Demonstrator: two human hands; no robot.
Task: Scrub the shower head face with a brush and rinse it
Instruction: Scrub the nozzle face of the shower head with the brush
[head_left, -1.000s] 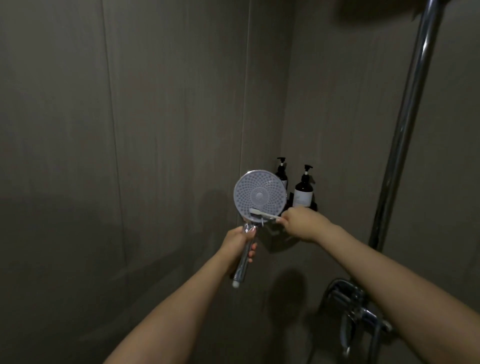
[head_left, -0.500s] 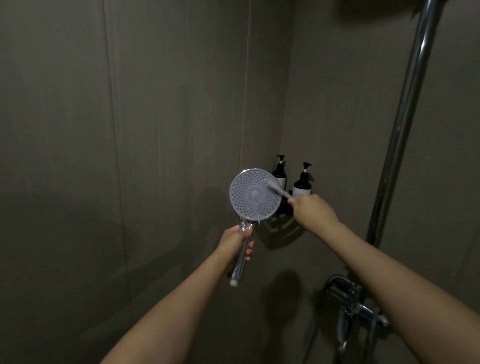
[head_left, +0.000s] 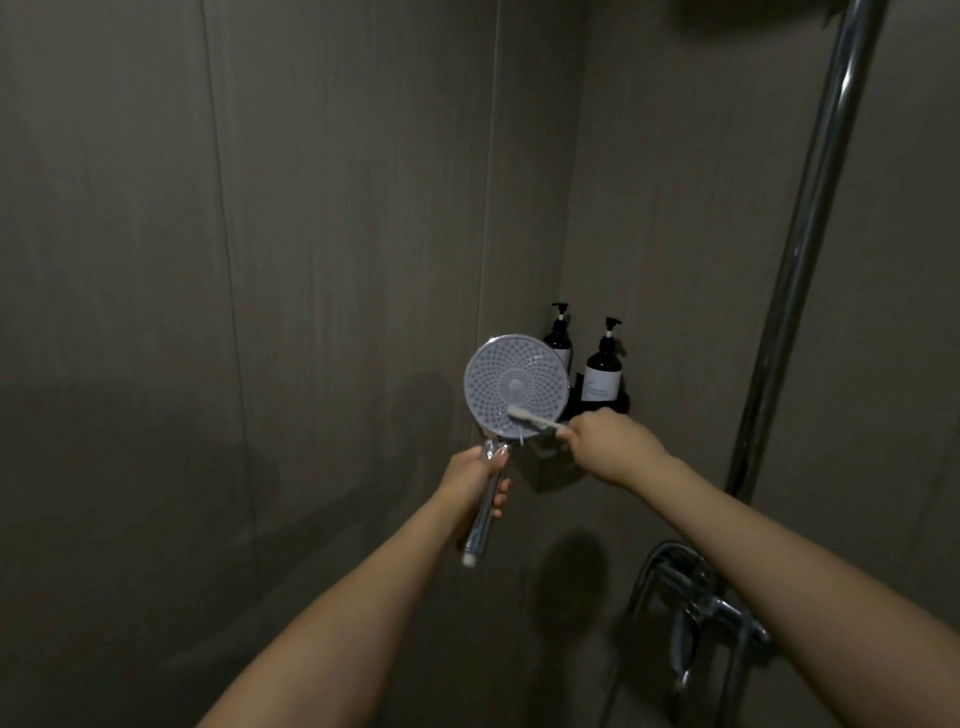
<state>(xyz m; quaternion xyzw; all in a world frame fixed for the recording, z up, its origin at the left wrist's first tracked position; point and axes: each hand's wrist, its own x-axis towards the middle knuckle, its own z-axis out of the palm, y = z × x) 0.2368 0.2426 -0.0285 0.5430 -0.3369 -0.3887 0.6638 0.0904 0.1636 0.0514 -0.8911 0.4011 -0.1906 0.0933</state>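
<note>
Two dark pump bottles (head_left: 601, 375) stand on the corner shelf (head_left: 623, 402). My left hand (head_left: 475, 475) grips the shower head (head_left: 514, 385) by its handle; my right hand (head_left: 608, 447) pinches the brush (head_left: 532, 420), bristles on its lower face.

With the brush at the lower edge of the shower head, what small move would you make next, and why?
Probably sweep the brush up across the face: its bristles touch only the lower right rim, and the left hand holds the handle steady.
</note>
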